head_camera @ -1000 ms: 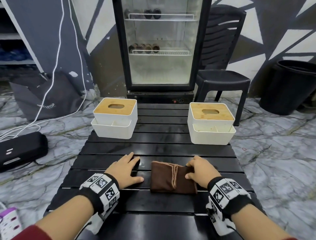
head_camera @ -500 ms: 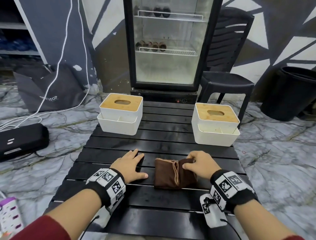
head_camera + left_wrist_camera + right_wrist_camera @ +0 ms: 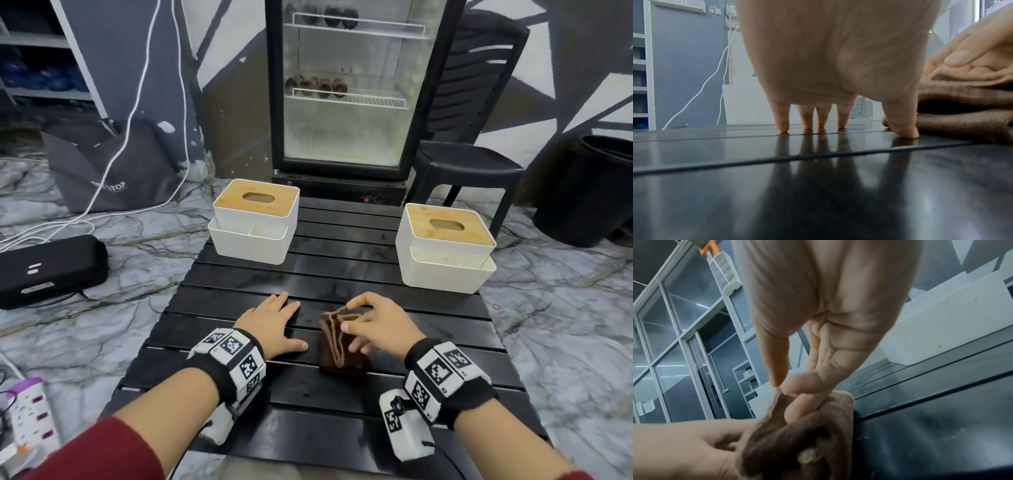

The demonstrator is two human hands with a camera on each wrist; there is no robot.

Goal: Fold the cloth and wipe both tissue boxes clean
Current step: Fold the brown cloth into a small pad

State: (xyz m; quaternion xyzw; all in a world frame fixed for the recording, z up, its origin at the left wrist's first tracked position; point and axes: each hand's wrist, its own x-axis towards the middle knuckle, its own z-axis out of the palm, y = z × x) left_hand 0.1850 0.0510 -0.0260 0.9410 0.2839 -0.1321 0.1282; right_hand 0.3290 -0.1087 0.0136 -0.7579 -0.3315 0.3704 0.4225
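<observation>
A folded brown cloth (image 3: pixel 337 346) lies on the black slatted table (image 3: pixel 342 274) in front of me. My right hand (image 3: pixel 371 327) curls over it and grips its folded layers between thumb and fingers; the right wrist view shows the cloth (image 3: pixel 803 434) bunched in the fingers (image 3: pixel 797 408). My left hand (image 3: pixel 274 322) rests flat on the table just left of the cloth, with fingertips (image 3: pixel 784 128) and thumb on the slats and the cloth (image 3: pixel 966 123) beside it. Two white tissue boxes with wooden lids stand at the back: one left (image 3: pixel 255 224), one right (image 3: pixel 445 246).
A glass-door fridge (image 3: pixel 349 85) stands behind the table, with a black chair (image 3: pixel 469 161) to its right and a black bin (image 3: pixel 596 192) further right. On the floor at left lie a black case (image 3: pixel 48 270), a grey bag (image 3: pixel 113 164) and white cables.
My right hand has slid left over the cloth, closed on its layers and lifted its near edge. The cloth looks narrower and bunched. The left hand has stayed flat on the table.
</observation>
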